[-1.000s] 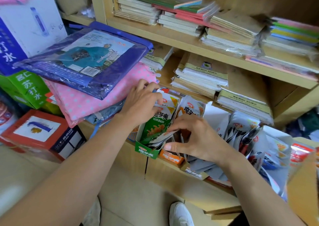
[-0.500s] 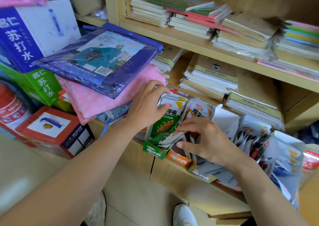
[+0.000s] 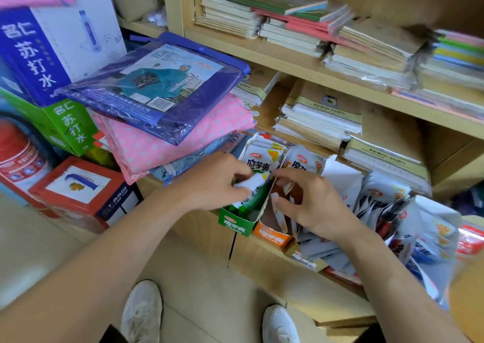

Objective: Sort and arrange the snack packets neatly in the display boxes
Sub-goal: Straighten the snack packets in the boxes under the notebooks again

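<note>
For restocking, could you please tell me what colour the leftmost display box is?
The display box is green; head view shows it.

1. My left hand (image 3: 217, 183) pinches a white packet (image 3: 252, 183) over the green box (image 3: 234, 222), which stands at the front edge of a wooden ledge (image 3: 262, 256).
2. More upright packets (image 3: 262, 159) fill the back of that box, their fronts facing me.
3. My right hand (image 3: 311, 204) is just beside the left, with fingers and thumb curled round a few brown packets (image 3: 288, 189) in the orange box (image 3: 271, 234), which touches the green box's right wall.
4. Right of my wrist, a loose heap of packets (image 3: 387, 198) sprawls along the ledge.
5. Left of the boxes, a blue raincoat pack (image 3: 162, 86) lies on a pink dotted pack (image 3: 162, 146).
6. Stacked notebooks (image 3: 319, 117) fill the shelves behind.
7. My white shoes (image 3: 142, 311) show on the floor below.
</note>
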Available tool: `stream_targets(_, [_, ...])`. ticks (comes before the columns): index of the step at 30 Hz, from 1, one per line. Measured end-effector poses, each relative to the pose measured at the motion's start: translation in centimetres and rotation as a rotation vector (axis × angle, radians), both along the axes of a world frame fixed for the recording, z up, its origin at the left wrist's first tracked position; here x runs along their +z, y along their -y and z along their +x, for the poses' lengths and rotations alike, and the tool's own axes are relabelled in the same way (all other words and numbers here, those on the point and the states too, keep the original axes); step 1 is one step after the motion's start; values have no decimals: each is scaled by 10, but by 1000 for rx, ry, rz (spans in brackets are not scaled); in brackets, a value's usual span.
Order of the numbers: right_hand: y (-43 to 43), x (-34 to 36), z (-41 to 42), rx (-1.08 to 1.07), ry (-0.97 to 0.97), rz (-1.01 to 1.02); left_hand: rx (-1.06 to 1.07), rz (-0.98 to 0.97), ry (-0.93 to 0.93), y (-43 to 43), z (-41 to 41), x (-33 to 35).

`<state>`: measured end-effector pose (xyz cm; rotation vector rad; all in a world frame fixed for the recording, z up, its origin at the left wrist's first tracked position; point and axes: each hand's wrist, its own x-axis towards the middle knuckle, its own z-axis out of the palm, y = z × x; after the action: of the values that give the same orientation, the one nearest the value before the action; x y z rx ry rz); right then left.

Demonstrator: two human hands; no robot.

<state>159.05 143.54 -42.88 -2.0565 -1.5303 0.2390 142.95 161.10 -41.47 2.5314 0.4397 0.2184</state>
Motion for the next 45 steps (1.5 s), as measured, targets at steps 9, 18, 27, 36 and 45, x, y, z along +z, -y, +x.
stream_targets(9, [-18,9,14,-57,-104,-177,214,-83,109,-19,-7,-10])
stream_targets(18, [-44,4,17,-73,216,-103,146,-196,52,-10,-15,-1])
stream_targets(27, [-54,1,20,-31,142,60,268,-199,95,-14,-32,-3])
stream_targets(36, [-51,37,19,-228,-46,397,387,-119,332,-8,-40,19])
stream_targets(45, [-43,61,19,-368,110,679,342,-587,438,-10,-41,29])
